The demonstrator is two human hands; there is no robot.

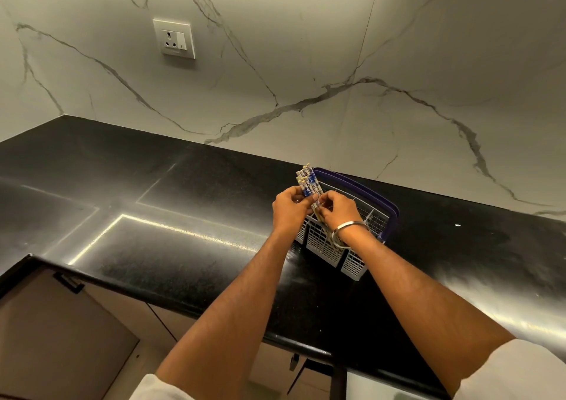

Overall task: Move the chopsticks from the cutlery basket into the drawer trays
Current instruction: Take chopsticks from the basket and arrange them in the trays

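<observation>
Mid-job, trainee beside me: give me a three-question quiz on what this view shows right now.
1. True or false: the chopsticks lie flat on the countertop.
2. Which wrist wears the metal bangle? A) left B) right
3. Fill in: the cutlery basket has a ____ handle.

Key:
1. False. Both hands, left hand and right hand, grip the bundle above the basket's left end.
2. B
3. Blue
</observation>
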